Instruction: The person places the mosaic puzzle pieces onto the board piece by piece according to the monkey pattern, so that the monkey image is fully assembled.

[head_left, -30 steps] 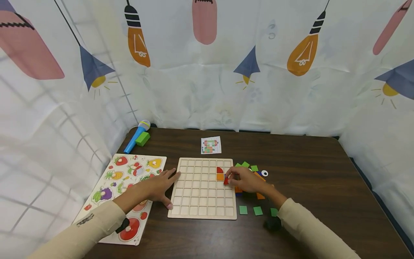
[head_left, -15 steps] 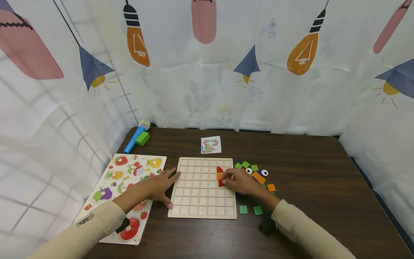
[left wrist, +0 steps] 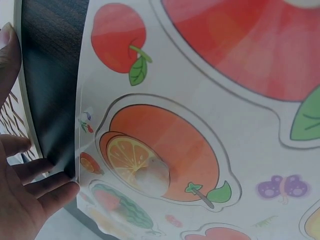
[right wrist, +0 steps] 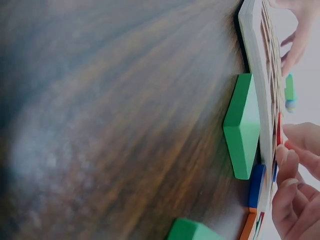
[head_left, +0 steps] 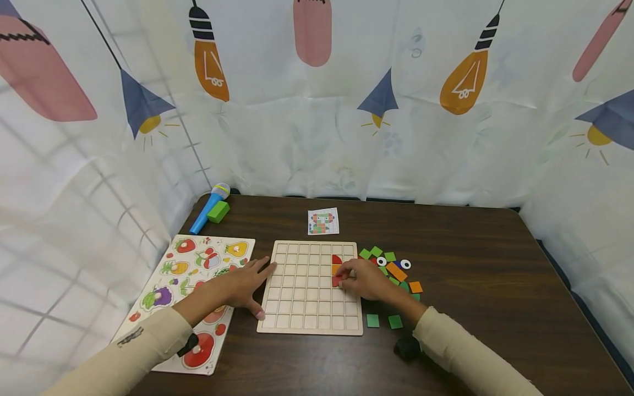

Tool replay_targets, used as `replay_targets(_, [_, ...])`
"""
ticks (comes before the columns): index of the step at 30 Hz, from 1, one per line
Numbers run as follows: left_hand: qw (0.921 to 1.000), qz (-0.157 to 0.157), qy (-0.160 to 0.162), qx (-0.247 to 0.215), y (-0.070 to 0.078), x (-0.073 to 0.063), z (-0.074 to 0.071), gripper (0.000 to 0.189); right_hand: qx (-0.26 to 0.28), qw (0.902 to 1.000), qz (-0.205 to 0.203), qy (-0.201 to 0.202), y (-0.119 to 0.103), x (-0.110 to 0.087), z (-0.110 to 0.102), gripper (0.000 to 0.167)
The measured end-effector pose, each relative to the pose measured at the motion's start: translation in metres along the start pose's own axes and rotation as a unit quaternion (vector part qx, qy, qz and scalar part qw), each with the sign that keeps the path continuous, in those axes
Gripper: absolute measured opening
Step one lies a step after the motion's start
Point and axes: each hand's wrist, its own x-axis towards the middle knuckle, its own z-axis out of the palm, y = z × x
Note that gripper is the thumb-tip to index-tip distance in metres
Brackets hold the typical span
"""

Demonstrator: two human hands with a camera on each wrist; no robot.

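A pale wooden grid board point(head_left: 302, 297) lies flat before me. My right hand point(head_left: 364, 279) pinches a small red piece point(head_left: 336, 281) over a cell on its right side; the fingertips hide part of that piece. Just above it, an orange square point(head_left: 335, 269) and a red quarter-round piece point(head_left: 337, 259) sit in cells of the same column. My left hand point(head_left: 245, 286) is spread along the board's left edge, with thumb and fingertips touching it. In the right wrist view, the red piece point(right wrist: 279, 131) shows as a thin edge by the fingertips.
Loose green, orange, blue and eye-like white pieces point(head_left: 405, 264) lie right of the board, with green squares point(head_left: 373, 320) nearer me. A printed picture card point(head_left: 323, 221) lies behind it. At left are a fruit puzzle board point(head_left: 220, 247), toy microphone point(head_left: 200, 219) and green block point(head_left: 218, 212).
My right hand has moved left with the red piece, from the board's right side to the cell below the orange square. The left hand has stayed in place.
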Motion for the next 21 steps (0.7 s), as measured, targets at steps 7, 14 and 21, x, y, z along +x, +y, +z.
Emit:
replay_targets(7, [1.0000, -0.003, -0.001, 0.000, -0.0002, 0.0011, 0.0009, 0.121, -0.027, 0.9995, 0.017, 0.006, -0.0041, 0.0010, -0.0005, 0.013])
replay_targets(14, [1.0000, -0.006, -0.001, 0.001, 0.0001, 0.0013, 0.0010, 0.121, -0.040, 0.9988, 0.027, 0.005, -0.0050, 0.0015, -0.0008, 0.013])
replay_targets(21, [1.0000, 0.001, 0.000, 0.001, -0.0005, 0.0007, 0.0012, 0.121, -0.054, 0.9982, 0.026, 0.004, -0.0035, 0.0018, -0.0002, 0.014])
